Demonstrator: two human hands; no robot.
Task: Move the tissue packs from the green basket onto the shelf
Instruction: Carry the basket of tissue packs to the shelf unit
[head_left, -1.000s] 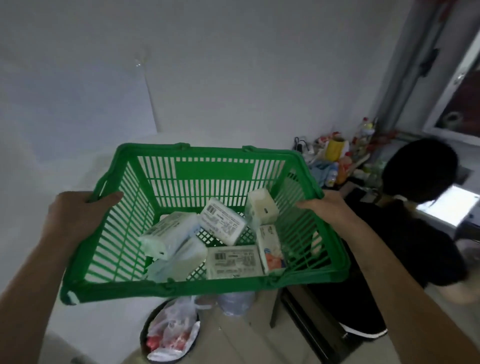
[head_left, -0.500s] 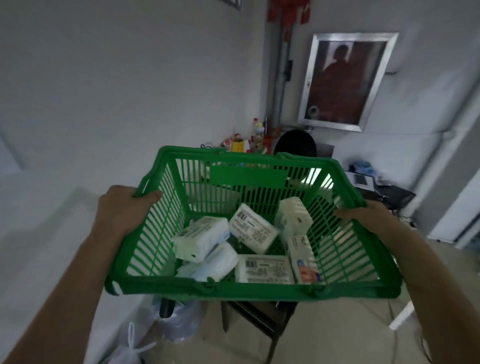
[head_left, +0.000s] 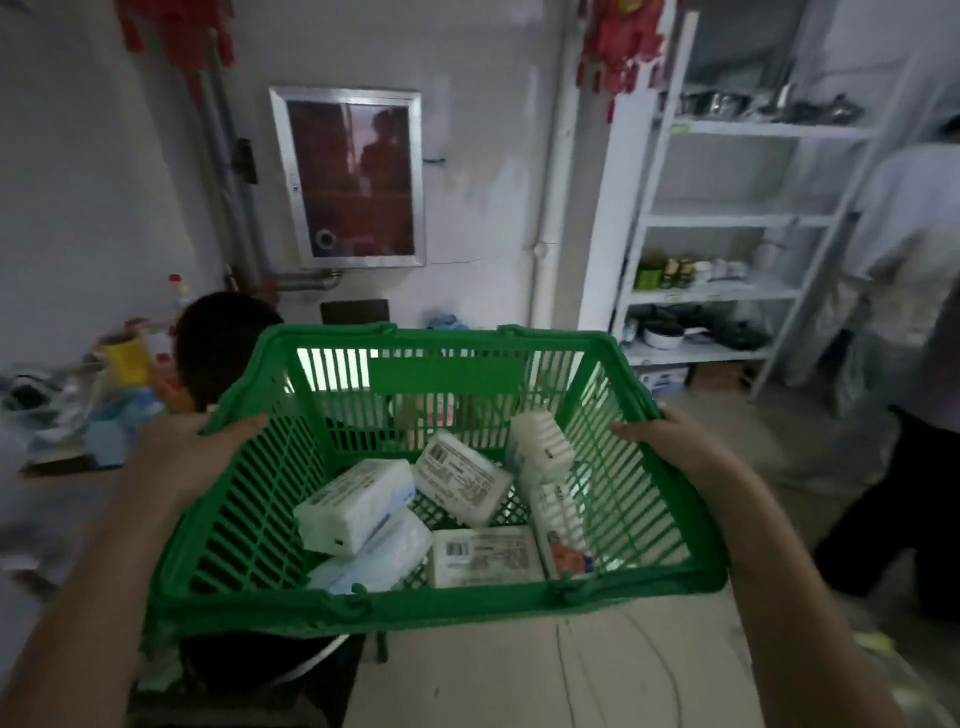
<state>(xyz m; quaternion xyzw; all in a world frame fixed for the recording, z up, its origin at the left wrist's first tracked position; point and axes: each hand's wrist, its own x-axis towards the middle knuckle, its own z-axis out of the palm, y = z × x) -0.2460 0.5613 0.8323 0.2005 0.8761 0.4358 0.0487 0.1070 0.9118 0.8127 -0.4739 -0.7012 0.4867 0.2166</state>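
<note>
A: How many tissue packs (head_left: 358, 506) lie in the green basket (head_left: 447, 605)?

B: Six show: two at the left, one in the middle, one flat at the front, two at the right.

A: Baskets?

B: One, with one left hand (head_left: 182, 457) and one right hand (head_left: 675, 441) on its rim.

A: Shelves?

B: One white shelf unit (head_left: 737, 218). Two other people are in view.

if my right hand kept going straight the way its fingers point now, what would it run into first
The right hand grips the right rim of the green basket, fingers pointing inward and left over it. Going straight on, it would likely meet the upright tissue pack by that wall first, though depth is hard to judge.
</note>
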